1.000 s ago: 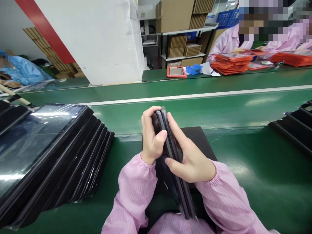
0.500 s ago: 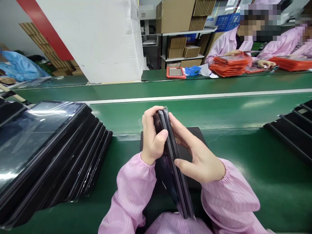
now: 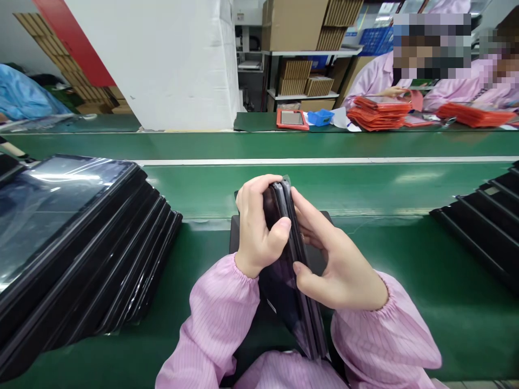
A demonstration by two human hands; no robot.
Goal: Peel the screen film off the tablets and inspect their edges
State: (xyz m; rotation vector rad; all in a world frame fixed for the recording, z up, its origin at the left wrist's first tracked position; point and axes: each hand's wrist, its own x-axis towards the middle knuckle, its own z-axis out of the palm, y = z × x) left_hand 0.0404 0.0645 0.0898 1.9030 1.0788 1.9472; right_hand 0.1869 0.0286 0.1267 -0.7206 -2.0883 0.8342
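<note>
Two flat black tablets (image 3: pixel 307 308) stand on edge, pressed face to face and tilted, in front of my body. My left hand (image 3: pixel 261 229) grips their upper left corner, thumb across the edges and fingers over the top. On the other side, my right hand (image 3: pixel 340 270) is closed around them, its thumb on the near edges and its fingers against the right face. Clear film sticks out a little at the top. Beneath lies a black flat item (image 3: pixel 234 235), mostly hidden by my hands and the tablets.
A fanned stack of black tablets (image 3: pixel 89 243) stands at left, another stack (image 3: pixel 482 227) at right. Beyond the green worktop (image 3: pixel 405 254) runs a white strip (image 3: pixel 365 160). Across it, people in pink sit by red-orange stacks (image 3: pixel 379 113); a blue tray (image 3: pixel 320 117) lies nearby.
My hands and the two tablets have shifted slightly right in the view, and the tablets remain held together. The camera view has turned a little. Across the worktop, a person's hand has moved.
</note>
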